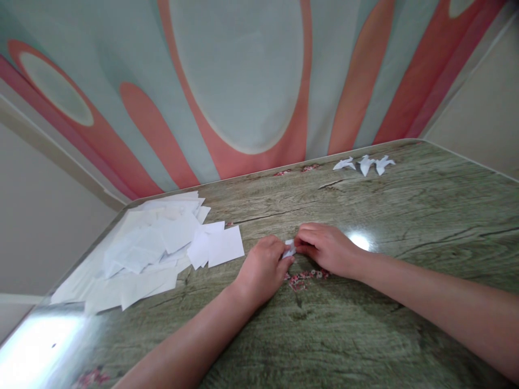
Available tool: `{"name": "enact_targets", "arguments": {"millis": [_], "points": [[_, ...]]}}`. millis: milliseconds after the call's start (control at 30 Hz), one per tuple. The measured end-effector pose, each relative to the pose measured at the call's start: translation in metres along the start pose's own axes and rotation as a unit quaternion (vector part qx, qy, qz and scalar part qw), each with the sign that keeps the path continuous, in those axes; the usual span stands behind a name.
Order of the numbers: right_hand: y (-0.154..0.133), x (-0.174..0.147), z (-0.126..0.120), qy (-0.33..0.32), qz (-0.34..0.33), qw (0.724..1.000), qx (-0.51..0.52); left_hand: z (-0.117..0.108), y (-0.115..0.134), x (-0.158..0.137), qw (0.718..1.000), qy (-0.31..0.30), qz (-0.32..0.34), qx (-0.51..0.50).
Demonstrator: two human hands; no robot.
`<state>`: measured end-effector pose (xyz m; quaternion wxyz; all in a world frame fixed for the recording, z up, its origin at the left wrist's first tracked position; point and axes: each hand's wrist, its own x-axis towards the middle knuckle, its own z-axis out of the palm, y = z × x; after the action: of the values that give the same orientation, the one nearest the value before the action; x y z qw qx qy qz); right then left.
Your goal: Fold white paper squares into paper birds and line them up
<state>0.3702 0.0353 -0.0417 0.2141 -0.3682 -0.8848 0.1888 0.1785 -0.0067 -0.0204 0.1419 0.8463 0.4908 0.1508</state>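
A small folded piece of white paper [289, 249] is held between my two hands, low over the middle of the table. My left hand [263, 266] pinches its left side, with the thumb at the near edge and the fingers at the far edge. On the right side, my right hand [320, 247] has its fingertips closed on the paper. Most of the paper is hidden behind the fingers, so its exact folded shape does not show.
A spread pile of white paper sheets [141, 237] covers the table's left side, with several square sheets [227, 246] at its right edge. Three folded paper birds [366, 164] stand at the back right. The wood-patterned table [405, 216] meets a painted wall behind.
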Motion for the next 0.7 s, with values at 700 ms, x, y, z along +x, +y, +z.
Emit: {"name": "enact_targets", "arguments": {"millis": [700], "points": [[-0.0056,0.0021,-0.0002,-0.017,0.039,0.998,-0.052,-0.0015,0.0058,0.0027,0.994,-0.006,-0.066,0.084]]}}
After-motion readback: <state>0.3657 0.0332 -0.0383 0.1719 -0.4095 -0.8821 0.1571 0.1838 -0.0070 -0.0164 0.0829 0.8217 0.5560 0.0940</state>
